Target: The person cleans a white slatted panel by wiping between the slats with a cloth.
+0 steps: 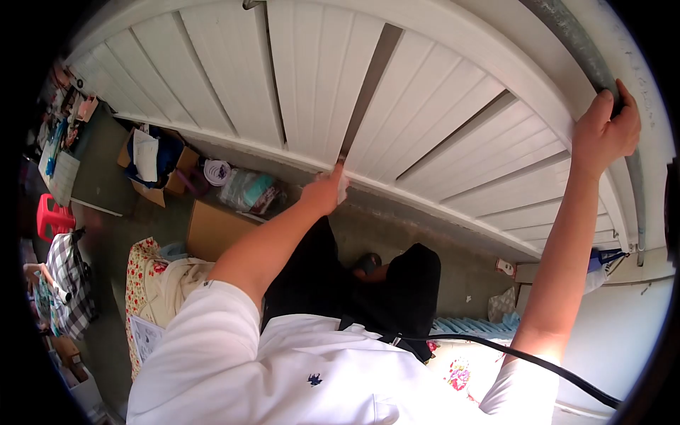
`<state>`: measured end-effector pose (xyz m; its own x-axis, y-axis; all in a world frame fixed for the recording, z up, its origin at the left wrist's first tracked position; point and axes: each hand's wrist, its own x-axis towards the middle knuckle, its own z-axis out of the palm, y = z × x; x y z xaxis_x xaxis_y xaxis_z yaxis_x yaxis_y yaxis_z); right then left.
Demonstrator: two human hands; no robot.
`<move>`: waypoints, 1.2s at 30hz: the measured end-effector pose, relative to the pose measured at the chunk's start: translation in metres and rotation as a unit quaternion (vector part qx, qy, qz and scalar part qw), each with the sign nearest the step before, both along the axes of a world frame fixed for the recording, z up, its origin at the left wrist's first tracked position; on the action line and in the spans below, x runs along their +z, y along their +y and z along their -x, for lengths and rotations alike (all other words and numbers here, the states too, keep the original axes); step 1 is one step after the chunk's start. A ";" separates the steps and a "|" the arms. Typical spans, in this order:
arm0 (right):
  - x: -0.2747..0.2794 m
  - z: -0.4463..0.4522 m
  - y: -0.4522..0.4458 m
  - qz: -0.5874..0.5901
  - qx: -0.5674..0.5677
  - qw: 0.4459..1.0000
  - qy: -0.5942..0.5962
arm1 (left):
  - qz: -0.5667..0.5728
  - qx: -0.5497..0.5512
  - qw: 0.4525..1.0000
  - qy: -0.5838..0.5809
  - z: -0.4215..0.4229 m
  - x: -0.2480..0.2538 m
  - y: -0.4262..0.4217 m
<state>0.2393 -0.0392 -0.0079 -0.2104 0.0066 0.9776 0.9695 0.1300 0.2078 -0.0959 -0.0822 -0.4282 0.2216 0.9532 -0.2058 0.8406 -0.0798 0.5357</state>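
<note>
My left hand is at the lower rail of a white slatted panel, near the bottom of a gap between two slats. Its fingers are bent round a small white cloth or tissue, which shows at the hand's right side. High on the right, my right hand has its thumb and fingers wrapped round a grey metal pipe that runs along the wall beside the panel's curved edge.
An open cardboard box, a white coil and a plastic bag lie below the panel. A red stool stands far left. A black cable crosses my front. Floral fabric lies beside me.
</note>
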 end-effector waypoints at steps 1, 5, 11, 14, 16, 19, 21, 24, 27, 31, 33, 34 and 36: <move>-0.001 0.000 0.000 -0.006 -0.002 1.000 -0.004 | 0.037 0.003 0.999 0.019 0.001 0.011 -0.007; -0.002 -0.002 0.002 0.003 -0.002 1.000 0.009 | 0.096 -0.004 0.993 0.070 -0.001 0.020 -0.001; -0.002 -0.002 0.001 0.010 -0.001 1.000 0.006 | -0.017 0.002 1.000 0.001 -0.003 -0.041 0.021; -0.003 0.001 -0.001 0.010 0.002 1.000 0.013 | -0.001 0.025 1.000 0.017 -0.007 0.000 -0.011; -0.002 0.001 -0.001 0.016 -0.008 1.000 0.023 | 0.085 0.026 0.995 0.036 -0.007 0.021 -0.012; -0.004 0.002 0.000 0.008 -0.003 1.000 0.017 | 0.085 0.019 0.994 0.063 -0.006 0.005 0.001; -0.003 0.001 0.001 0.003 0.003 1.000 0.010 | 0.052 0.017 0.997 0.060 -0.007 0.001 0.010; -0.003 -0.001 0.001 0.007 0.005 1.000 0.011 | 0.014 0.029 0.999 0.035 -0.010 -0.001 0.009; -0.002 -0.001 0.002 -0.004 -0.006 1.000 0.009 | -0.018 0.036 0.999 0.031 -0.009 0.000 -0.008; -0.002 -0.004 0.003 0.002 -0.008 1.000 0.013 | 0.038 0.022 0.997 0.060 -0.007 0.005 -0.001; -0.001 -0.004 0.002 0.014 -0.007 1.000 0.017 | 0.047 0.013 0.997 0.055 -0.006 0.001 0.012; -0.001 -0.003 0.001 0.017 -0.010 1.000 0.016 | 0.038 0.008 0.998 0.041 -0.005 -0.004 0.019; -0.001 -0.005 0.001 0.023 -0.006 1.000 0.020 | 0.030 0.006 0.999 0.027 -0.005 0.005 0.018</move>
